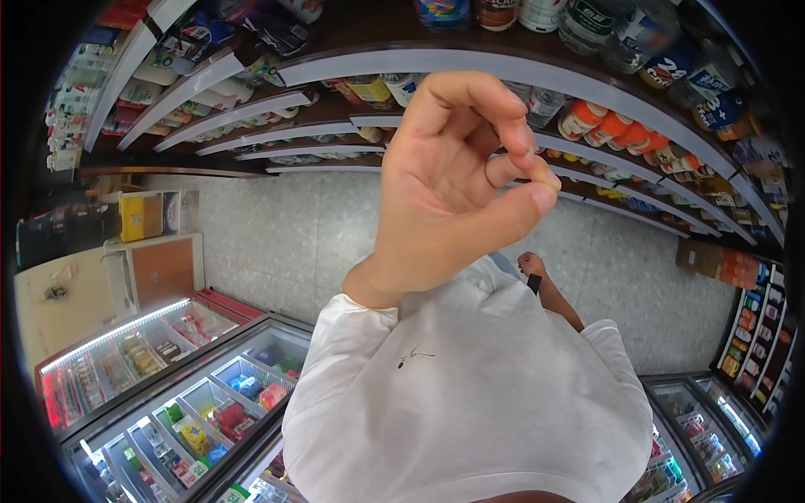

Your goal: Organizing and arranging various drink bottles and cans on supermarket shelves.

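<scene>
My left hand (462,170) is raised in front of the white shirt (490,390), close to the camera. Its thumb tip meets a fingertip, the other fingers curl over, and no object shows between them. Behind it in the view run store shelves (478,61) with bottled drinks. Lower down, my right hand (531,263) hangs beside the body with curled fingers and a black band on the wrist. It is small in the picture, and whether it holds anything is unclear.
Glass-topped freezers (251,327) with packaged goods stand at the lower left; another freezer (682,402) is at the lower right. Cardboard boxes (717,264) sit by the right shelves. Grey floor (270,239) runs between shelves and freezers. Orange-wrapped bottles (613,129) line one shelf.
</scene>
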The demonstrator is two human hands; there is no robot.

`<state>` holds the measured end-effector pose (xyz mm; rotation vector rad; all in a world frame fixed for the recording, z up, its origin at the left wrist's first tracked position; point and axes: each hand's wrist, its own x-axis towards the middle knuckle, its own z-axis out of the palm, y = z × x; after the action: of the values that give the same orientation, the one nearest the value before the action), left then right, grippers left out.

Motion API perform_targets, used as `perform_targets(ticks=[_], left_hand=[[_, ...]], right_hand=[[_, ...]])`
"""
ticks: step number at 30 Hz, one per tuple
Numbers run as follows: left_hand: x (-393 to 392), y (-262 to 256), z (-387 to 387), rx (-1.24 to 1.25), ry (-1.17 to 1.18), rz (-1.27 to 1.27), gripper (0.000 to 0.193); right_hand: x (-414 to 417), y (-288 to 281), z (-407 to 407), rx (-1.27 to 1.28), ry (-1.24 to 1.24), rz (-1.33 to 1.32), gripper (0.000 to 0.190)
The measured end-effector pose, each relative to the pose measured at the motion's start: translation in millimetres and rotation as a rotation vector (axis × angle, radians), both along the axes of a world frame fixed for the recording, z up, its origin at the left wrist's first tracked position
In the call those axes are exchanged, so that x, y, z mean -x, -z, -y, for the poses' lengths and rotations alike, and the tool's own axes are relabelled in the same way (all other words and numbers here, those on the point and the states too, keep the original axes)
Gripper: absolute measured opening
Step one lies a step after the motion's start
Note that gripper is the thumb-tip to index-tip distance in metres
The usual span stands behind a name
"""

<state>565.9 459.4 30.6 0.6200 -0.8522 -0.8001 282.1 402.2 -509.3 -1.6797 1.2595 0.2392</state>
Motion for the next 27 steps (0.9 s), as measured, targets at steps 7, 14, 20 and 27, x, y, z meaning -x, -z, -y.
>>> perform_targets(ticks=[7, 14, 20, 27], left_hand=[[3, 5, 4, 0.003, 0.011, 0.011, 0.059], [2, 22, 10, -0.044, -0.159, 0.014, 0.048], [-29, 73, -16, -0.269, -0.346, 0.000, 0.042], [-105, 114, -54, -0.389, -0.623, 0.023, 0.036]], right_hand=[[27, 2, -11, -0.036, -0.013, 0.004, 0.026], [48, 27, -13, -0.082, -0.096, 0.023, 0.025], [27, 42, -1, 0.001, -0.083, -0.075, 0.030], [-8, 26, 14, -0.019, -0.064, 0.041, 0.029]])
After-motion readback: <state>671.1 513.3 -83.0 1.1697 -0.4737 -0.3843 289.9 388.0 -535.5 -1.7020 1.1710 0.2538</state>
